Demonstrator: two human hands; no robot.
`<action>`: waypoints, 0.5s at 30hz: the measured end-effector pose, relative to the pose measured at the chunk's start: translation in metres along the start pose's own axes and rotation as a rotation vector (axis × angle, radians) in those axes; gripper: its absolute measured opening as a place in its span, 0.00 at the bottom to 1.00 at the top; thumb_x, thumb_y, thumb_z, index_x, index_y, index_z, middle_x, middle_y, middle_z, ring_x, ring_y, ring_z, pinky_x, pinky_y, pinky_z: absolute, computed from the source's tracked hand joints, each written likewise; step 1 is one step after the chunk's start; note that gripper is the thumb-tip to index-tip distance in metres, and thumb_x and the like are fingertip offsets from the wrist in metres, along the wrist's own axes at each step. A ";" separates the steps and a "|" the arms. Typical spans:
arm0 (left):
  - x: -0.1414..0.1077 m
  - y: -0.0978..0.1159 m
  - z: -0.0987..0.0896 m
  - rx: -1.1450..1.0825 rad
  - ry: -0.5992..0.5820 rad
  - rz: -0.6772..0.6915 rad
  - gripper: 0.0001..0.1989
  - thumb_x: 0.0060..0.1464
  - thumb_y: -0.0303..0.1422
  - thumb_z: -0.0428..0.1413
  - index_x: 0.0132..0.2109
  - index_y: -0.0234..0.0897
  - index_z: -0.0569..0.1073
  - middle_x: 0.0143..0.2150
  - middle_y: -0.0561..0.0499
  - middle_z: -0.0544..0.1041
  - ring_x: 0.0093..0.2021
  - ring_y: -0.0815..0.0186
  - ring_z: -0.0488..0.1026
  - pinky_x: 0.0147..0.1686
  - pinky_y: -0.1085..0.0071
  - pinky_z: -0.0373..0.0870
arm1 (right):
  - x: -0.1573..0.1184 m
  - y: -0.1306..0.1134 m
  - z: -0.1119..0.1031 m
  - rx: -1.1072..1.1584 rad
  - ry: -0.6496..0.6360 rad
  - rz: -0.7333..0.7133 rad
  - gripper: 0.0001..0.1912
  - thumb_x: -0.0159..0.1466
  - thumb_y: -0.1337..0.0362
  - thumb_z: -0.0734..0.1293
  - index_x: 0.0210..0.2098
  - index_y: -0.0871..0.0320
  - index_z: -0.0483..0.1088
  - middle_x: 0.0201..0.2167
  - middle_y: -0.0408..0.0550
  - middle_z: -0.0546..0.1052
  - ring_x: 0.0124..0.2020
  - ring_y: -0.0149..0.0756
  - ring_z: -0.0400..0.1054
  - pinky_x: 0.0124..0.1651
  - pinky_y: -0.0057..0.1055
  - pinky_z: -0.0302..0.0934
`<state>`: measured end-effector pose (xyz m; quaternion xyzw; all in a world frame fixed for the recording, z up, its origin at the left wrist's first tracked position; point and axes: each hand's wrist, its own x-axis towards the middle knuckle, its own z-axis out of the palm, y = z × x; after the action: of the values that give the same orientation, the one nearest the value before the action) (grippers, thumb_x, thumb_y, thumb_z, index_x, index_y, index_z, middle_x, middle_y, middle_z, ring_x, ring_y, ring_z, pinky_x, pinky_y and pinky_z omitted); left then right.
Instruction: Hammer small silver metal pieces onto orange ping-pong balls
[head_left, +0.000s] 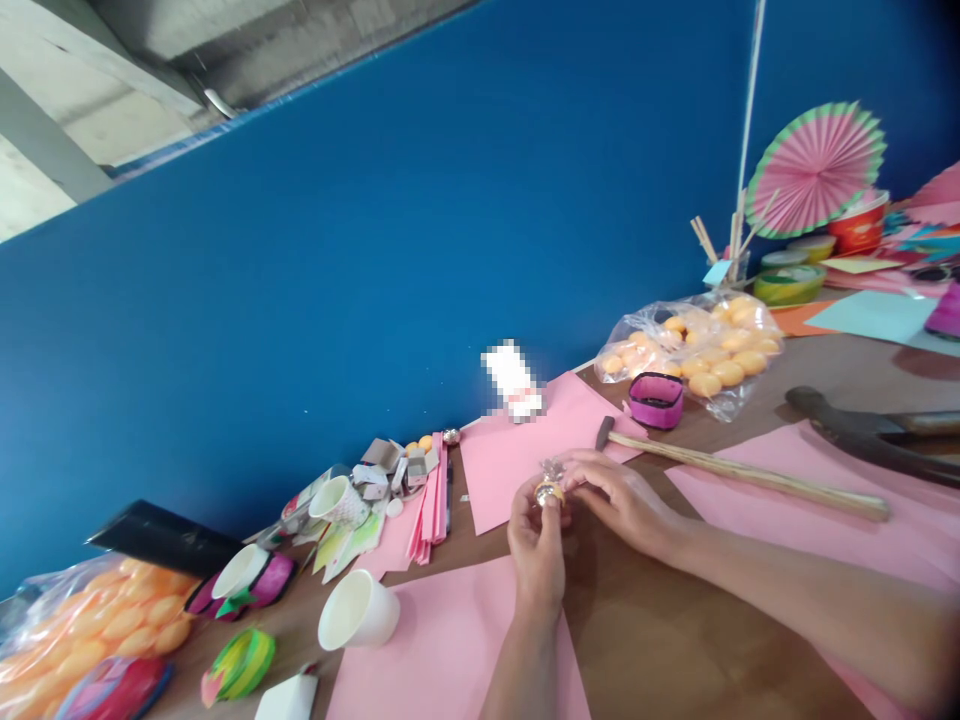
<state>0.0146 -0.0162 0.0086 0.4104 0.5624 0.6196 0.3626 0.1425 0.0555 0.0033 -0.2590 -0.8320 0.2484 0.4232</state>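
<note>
Near the middle of the view, my left hand [538,545] is closed on a small round shiny object [549,492], silvery with a yellowish edge. A crinkled, shiny wrapper-like tuft [553,469] sticks up from its top. My right hand [611,495] is beside it, its bent fingertips at the tuft and the object's right side; what they grip, if anything, is too small to make out. Both hands are above the brown table [645,630], between pink paper sheets [450,640].
A white cup [358,610] stands left. The hammer [750,470] and a dark tool [862,430] lie right. Behind are a magenta container [656,400], a bag of orange balls [705,350], small boxes [382,460] and the blue wall [375,250].
</note>
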 end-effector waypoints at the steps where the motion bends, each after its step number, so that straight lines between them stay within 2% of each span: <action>1: -0.002 0.003 0.000 0.019 0.005 0.007 0.20 0.54 0.39 0.49 0.51 0.35 0.65 0.41 0.45 0.73 0.34 0.66 0.71 0.35 0.68 0.70 | 0.000 -0.001 -0.001 -0.112 0.000 -0.026 0.10 0.61 0.71 0.57 0.35 0.57 0.68 0.51 0.52 0.67 0.51 0.39 0.61 0.50 0.38 0.60; 4: -0.010 0.012 0.003 0.127 -0.026 0.124 0.21 0.54 0.39 0.48 0.53 0.36 0.65 0.44 0.44 0.73 0.38 0.62 0.71 0.39 0.66 0.68 | 0.000 -0.006 -0.004 -0.386 -0.039 -0.072 0.09 0.61 0.71 0.57 0.34 0.57 0.69 0.58 0.50 0.59 0.56 0.41 0.55 0.51 0.39 0.59; 6: -0.016 0.016 0.006 0.214 -0.080 0.247 0.20 0.52 0.37 0.50 0.51 0.37 0.68 0.48 0.43 0.72 0.47 0.58 0.69 0.49 0.65 0.62 | 0.001 -0.008 -0.003 -0.490 -0.063 -0.118 0.10 0.61 0.70 0.58 0.38 0.58 0.68 0.60 0.51 0.56 0.59 0.41 0.50 0.55 0.40 0.56; 8: -0.021 0.019 0.008 0.276 -0.118 0.311 0.21 0.51 0.34 0.51 0.53 0.38 0.68 0.49 0.44 0.72 0.49 0.57 0.67 0.53 0.65 0.57 | 0.001 -0.009 0.000 -0.568 -0.077 -0.179 0.12 0.61 0.70 0.59 0.44 0.59 0.67 0.60 0.52 0.55 0.61 0.42 0.45 0.56 0.40 0.54; 12: -0.021 0.017 0.007 0.233 -0.131 0.201 0.28 0.47 0.34 0.52 0.57 0.36 0.63 0.41 0.44 0.76 0.39 0.58 0.71 0.48 0.64 0.62 | 0.000 -0.007 0.008 -0.696 -0.063 -0.297 0.14 0.61 0.72 0.58 0.46 0.61 0.67 0.60 0.54 0.57 0.62 0.45 0.44 0.56 0.43 0.53; 15: -0.020 0.017 0.005 0.142 -0.101 0.096 0.29 0.45 0.34 0.54 0.57 0.36 0.63 0.35 0.46 0.78 0.35 0.58 0.72 0.43 0.65 0.65 | 0.000 -0.007 0.010 -0.725 -0.046 -0.342 0.15 0.62 0.73 0.58 0.48 0.62 0.66 0.59 0.55 0.58 0.61 0.46 0.46 0.56 0.44 0.54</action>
<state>0.0274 -0.0338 0.0239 0.4923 0.5657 0.5731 0.3305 0.1327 0.0485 0.0028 -0.2438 -0.9059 -0.1298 0.3209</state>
